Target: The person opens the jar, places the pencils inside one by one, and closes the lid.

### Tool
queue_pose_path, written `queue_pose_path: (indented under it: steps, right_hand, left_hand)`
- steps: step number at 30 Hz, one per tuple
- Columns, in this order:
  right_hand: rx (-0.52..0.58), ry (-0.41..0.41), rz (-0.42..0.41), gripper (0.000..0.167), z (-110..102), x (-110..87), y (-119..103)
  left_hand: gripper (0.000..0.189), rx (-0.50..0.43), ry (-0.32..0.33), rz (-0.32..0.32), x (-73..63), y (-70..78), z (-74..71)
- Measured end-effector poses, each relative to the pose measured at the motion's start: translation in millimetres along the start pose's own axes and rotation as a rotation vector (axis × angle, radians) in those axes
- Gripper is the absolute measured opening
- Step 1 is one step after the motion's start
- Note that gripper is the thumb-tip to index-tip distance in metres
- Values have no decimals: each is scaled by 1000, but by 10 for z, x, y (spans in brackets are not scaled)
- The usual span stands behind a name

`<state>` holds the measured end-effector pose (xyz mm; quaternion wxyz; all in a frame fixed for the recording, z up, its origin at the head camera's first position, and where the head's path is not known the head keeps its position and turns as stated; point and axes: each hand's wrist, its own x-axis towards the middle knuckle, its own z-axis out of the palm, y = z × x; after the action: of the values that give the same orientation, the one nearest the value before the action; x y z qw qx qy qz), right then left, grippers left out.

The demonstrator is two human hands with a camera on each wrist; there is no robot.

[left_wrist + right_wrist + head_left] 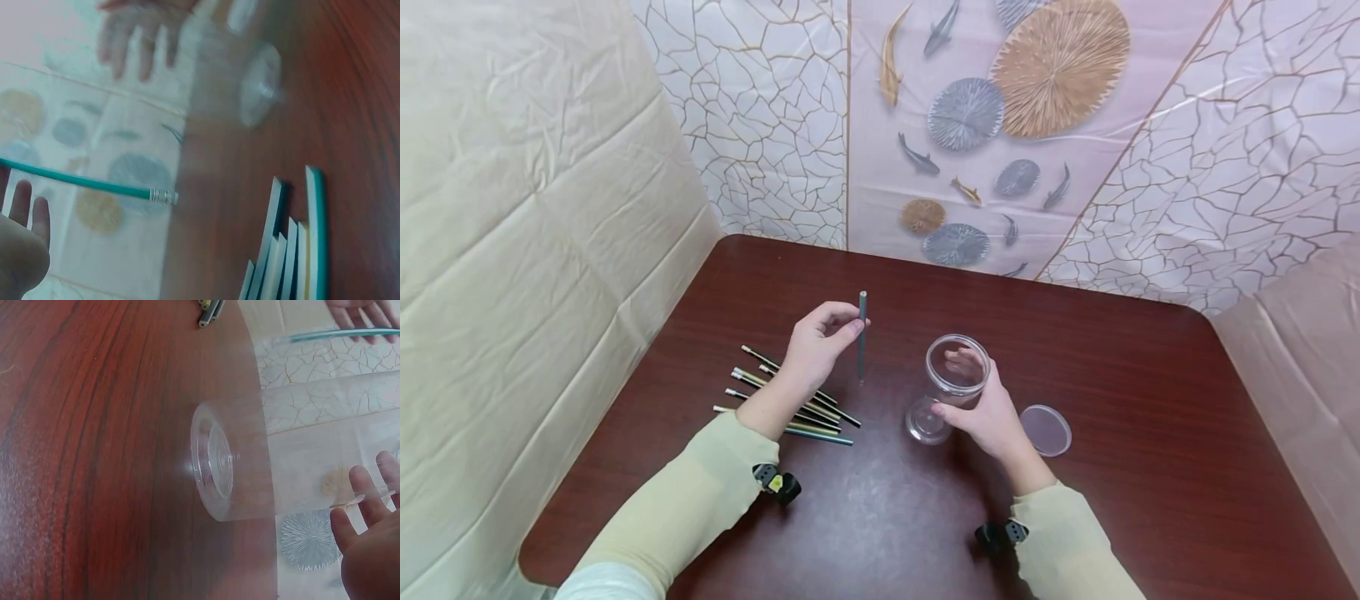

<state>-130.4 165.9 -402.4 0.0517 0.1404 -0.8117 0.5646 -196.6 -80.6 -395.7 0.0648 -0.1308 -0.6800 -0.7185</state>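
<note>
From my end: one teal pencil (862, 354) upright mid-frame, pinched high on the shaft by the left hand (818, 343), and one clear jar (946, 389) right of centre, the right hand (988, 412) with fingers wrapped round its wall. I judge the pencil light and stiff, best pinched on its upper shaft; the jar looks light, rigid, slick, best held below the rim. On the worktop (1150, 483): one lid (1047, 431) right of centre, roughly seven pencils (818, 437) left of centre, overlaps blocking an exact count.
</note>
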Motion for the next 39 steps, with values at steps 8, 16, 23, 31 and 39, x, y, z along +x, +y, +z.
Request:
queue_pose_path:
  steps: [8, 16, 23, 31, 39]
  right_hand:
    - [20, 2, -4, 82, -12, 13, 235]
    - [22, 5, -24, 80, -25, 17, 342]
    - [16, 8, -66, 81, -21, 21, 359]
    - [23, 8, -46, 81, -18, 24, 358]
    - [13, 6, -5, 81, -28, 19, 337]
  left_hand:
    - [27, -135, 126, -6, 31, 348, 157]
    - [20, -246, 140, 66, 86, 639, 209]
    - [12, -424, 174, 142, 124, 864, 255]
    - [13, -612, 186, 152, 110, 1003, 325]
    - [15, -654, 165, 114, 30, 960, 493]
